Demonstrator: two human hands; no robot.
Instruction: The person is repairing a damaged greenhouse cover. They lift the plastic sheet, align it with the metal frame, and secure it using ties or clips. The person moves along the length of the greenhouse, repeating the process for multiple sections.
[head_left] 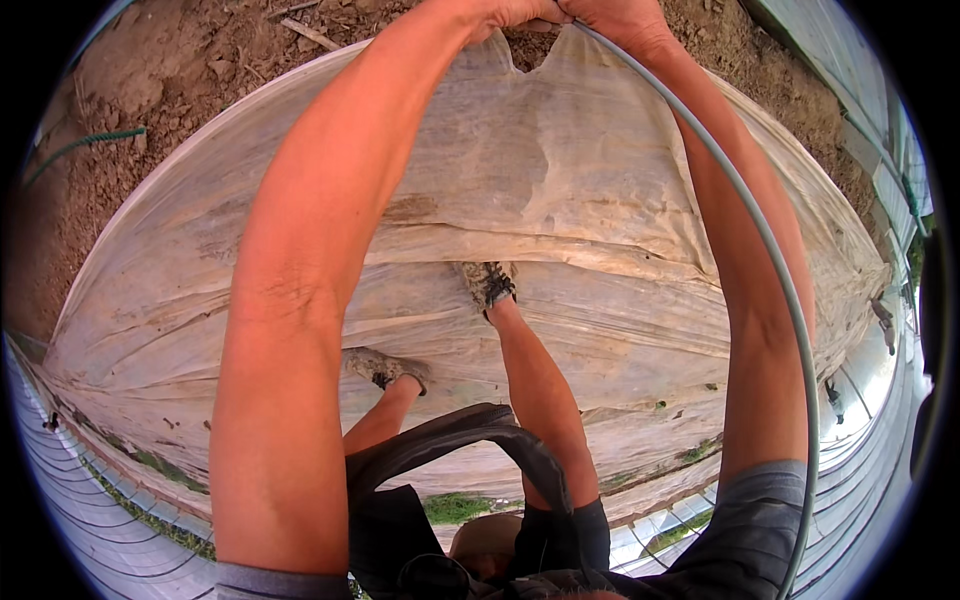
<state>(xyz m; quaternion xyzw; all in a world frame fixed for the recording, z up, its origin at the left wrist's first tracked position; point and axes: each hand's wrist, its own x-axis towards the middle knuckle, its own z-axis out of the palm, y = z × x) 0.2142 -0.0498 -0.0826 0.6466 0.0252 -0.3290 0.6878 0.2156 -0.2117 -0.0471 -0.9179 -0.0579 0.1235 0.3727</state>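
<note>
A thin grey rod point(812, 420) is bowed over the right part of the pale plastic sheet point(570, 190), and here trouble could well be met: if it is as springy as that curve suggests, a slackened hold might let it be sprung straight, and the sheet could be whipped or scraped. Its upper end is met by the right hand point(615, 20), above the sheet's far edge; from there it is carried back across the forearm and out of view past the sheet's near side. A grasp on the rod seems likely, but the fingers are cut off by the upper rim, so how tightly they are clenched cannot be told. The left hand point(518, 12) is brought close in beside it, above the same edge; bent fingers are glimpsed, yet whether rod, film or nothing is held cannot be made out. Just below the hands the sheet's far edge is broken by a V-shaped notch, where a rip could be started by a hard tug. Mid-sheet, the film is trodden by one shoe point(490, 285) and another shoe point(382, 367), so a pull could be checked underfoot and a stumble caused. Beyond the sheet's far edge, loose brown soil point(130, 85) is seen.
</note>
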